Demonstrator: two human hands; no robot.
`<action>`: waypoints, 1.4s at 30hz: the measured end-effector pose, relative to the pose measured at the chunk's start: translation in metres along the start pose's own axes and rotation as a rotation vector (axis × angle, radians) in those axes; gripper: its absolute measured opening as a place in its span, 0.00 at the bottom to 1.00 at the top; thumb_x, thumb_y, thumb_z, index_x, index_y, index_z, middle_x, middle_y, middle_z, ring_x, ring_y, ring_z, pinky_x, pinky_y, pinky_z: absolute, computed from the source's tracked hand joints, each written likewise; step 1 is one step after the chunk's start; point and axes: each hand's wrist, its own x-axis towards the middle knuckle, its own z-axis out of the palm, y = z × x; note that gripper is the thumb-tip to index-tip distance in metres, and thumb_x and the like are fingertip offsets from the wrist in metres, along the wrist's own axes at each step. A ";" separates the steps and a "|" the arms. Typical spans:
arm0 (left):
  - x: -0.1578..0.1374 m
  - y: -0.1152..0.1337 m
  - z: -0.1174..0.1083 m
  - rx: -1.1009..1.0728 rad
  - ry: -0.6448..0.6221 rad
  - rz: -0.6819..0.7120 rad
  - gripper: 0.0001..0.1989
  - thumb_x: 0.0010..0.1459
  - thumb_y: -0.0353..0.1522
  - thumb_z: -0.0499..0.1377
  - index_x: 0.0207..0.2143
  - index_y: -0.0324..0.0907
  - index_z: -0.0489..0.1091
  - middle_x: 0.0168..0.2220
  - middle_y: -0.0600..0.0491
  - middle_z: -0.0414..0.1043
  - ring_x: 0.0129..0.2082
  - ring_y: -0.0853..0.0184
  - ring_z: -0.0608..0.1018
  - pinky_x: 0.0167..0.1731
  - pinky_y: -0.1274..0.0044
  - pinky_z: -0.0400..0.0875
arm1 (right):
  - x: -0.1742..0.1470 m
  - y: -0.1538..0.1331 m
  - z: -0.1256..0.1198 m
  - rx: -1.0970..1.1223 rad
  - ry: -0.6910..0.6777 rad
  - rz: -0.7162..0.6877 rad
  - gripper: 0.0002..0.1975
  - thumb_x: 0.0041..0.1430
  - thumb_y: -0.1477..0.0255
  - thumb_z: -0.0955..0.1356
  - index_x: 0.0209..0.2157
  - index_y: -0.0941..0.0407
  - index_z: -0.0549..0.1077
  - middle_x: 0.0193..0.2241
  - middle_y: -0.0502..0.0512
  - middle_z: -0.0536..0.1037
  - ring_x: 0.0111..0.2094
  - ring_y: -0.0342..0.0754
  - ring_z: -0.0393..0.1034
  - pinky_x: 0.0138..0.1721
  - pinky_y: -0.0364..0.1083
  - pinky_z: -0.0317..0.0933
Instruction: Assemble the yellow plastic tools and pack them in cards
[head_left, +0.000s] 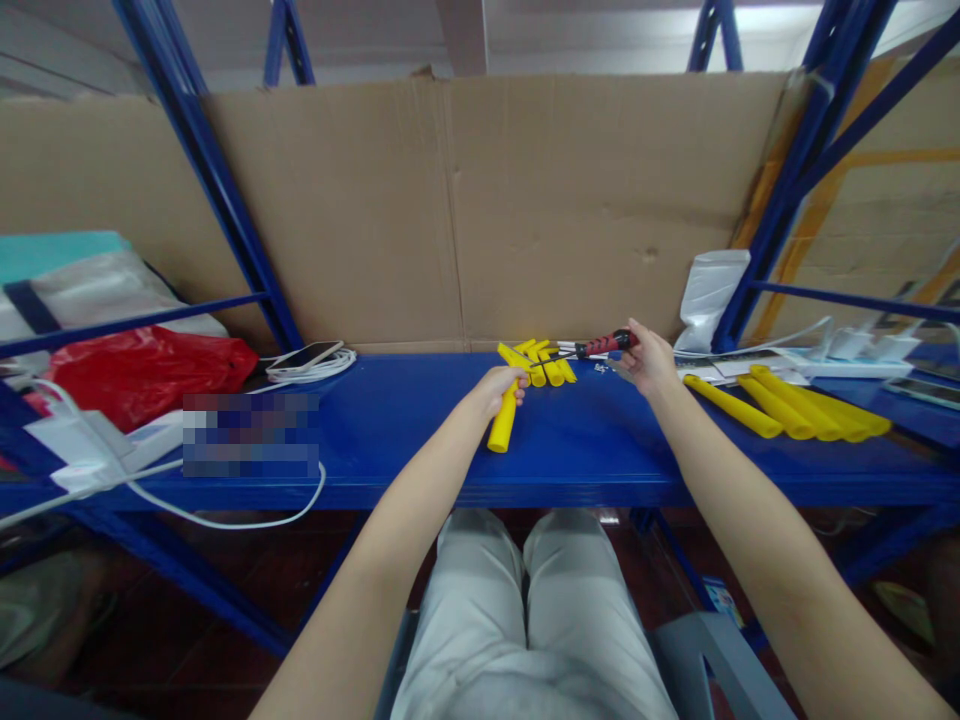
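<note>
My left hand (498,388) is closed around a yellow tube (502,430), whose near end points down toward the table's front edge. In my right hand (649,358) is a screwdriver (604,344) with a red and black handle. Its thin dark shaft runs left toward my left hand; whether the tip touches the held tube I cannot tell. Just behind the left hand lie several short yellow pieces (553,372), partly crossed by the shaft. Small metal bits (600,368) lie on the blue table (405,420) below the handle.
More yellow tubes (806,405) lie side by side at the right. A white pouch (709,300) leans by the blue post. At left are a red bag (150,375), a phone (306,355), coiled white cable and a charger (79,440). A cardboard wall (360,220) stands behind.
</note>
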 end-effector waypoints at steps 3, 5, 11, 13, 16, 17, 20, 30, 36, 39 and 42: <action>0.000 0.000 0.000 0.002 -0.002 0.003 0.09 0.54 0.19 0.55 0.30 0.41 0.63 0.13 0.63 0.56 0.10 0.77 0.59 0.12 0.83 0.52 | 0.004 0.004 -0.003 0.001 -0.003 -0.006 0.21 0.44 0.55 0.78 0.26 0.52 0.67 0.11 0.40 0.53 0.13 0.39 0.51 0.12 0.40 0.48; 0.001 -0.001 0.001 -0.002 -0.002 0.008 0.09 0.54 0.19 0.54 0.30 0.41 0.63 0.13 0.63 0.56 0.10 0.77 0.58 0.12 0.84 0.52 | 0.008 0.007 -0.005 0.002 -0.003 -0.011 0.21 0.45 0.55 0.78 0.26 0.52 0.66 0.12 0.40 0.52 0.13 0.39 0.51 0.12 0.40 0.48; 0.003 -0.003 0.000 -0.036 0.045 0.039 0.10 0.56 0.19 0.52 0.28 0.41 0.62 0.13 0.63 0.56 0.09 0.77 0.58 0.13 0.83 0.51 | 0.011 0.009 -0.008 0.020 0.089 0.031 0.20 0.46 0.59 0.77 0.23 0.52 0.63 0.11 0.40 0.54 0.12 0.38 0.50 0.10 0.39 0.48; 0.006 -0.003 0.000 -0.053 0.069 0.051 0.10 0.56 0.19 0.52 0.28 0.41 0.62 0.13 0.63 0.56 0.10 0.77 0.59 0.13 0.84 0.51 | 0.008 0.008 -0.006 0.008 0.117 0.041 0.19 0.46 0.61 0.77 0.24 0.53 0.65 0.11 0.40 0.55 0.12 0.37 0.49 0.10 0.39 0.47; 0.008 -0.003 -0.001 -0.068 0.075 0.057 0.10 0.55 0.19 0.53 0.28 0.41 0.62 0.13 0.62 0.56 0.10 0.76 0.59 0.14 0.83 0.52 | 0.003 0.006 -0.001 -0.019 0.132 0.050 0.17 0.46 0.64 0.77 0.24 0.53 0.66 0.12 0.40 0.57 0.12 0.36 0.49 0.10 0.38 0.46; 0.009 -0.003 -0.001 -0.067 0.074 0.056 0.09 0.55 0.19 0.53 0.28 0.41 0.62 0.13 0.62 0.56 0.10 0.76 0.59 0.14 0.83 0.52 | 0.001 0.006 0.001 -0.027 0.136 0.055 0.17 0.46 0.65 0.77 0.24 0.54 0.66 0.12 0.40 0.57 0.12 0.35 0.48 0.10 0.37 0.45; 0.007 -0.003 -0.001 -0.060 0.074 0.058 0.09 0.54 0.19 0.53 0.29 0.41 0.62 0.13 0.62 0.56 0.10 0.76 0.59 0.14 0.83 0.52 | -0.002 0.006 0.004 -0.045 0.147 0.080 0.16 0.48 0.66 0.76 0.24 0.54 0.65 0.11 0.40 0.57 0.12 0.35 0.48 0.10 0.37 0.44; 0.005 -0.003 0.000 -0.047 0.065 0.083 0.09 0.56 0.19 0.52 0.30 0.40 0.64 0.13 0.63 0.57 0.10 0.76 0.60 0.14 0.83 0.54 | -0.018 0.006 0.018 -0.492 -0.050 0.375 0.13 0.63 0.68 0.69 0.28 0.55 0.63 0.12 0.43 0.63 0.13 0.37 0.56 0.14 0.37 0.51; 0.007 -0.003 0.000 -0.035 0.075 0.059 0.08 0.57 0.20 0.52 0.31 0.40 0.63 0.14 0.63 0.57 0.10 0.77 0.59 0.14 0.83 0.53 | -0.030 0.012 0.025 -0.809 -0.226 0.377 0.16 0.68 0.70 0.66 0.25 0.57 0.65 0.13 0.44 0.62 0.14 0.36 0.54 0.16 0.37 0.48; 0.007 -0.003 0.000 -0.026 0.077 0.055 0.08 0.58 0.20 0.52 0.29 0.41 0.62 0.14 0.62 0.58 0.10 0.77 0.59 0.15 0.83 0.52 | -0.032 0.012 0.024 -0.909 -0.276 0.323 0.15 0.67 0.71 0.66 0.24 0.57 0.67 0.15 0.46 0.65 0.16 0.37 0.57 0.17 0.37 0.49; 0.006 -0.003 0.000 -0.030 0.070 0.056 0.09 0.58 0.20 0.51 0.28 0.41 0.62 0.14 0.62 0.58 0.10 0.77 0.59 0.14 0.83 0.52 | -0.032 0.012 0.024 -0.975 -0.337 0.309 0.14 0.68 0.72 0.65 0.25 0.57 0.68 0.16 0.48 0.69 0.16 0.37 0.58 0.17 0.37 0.50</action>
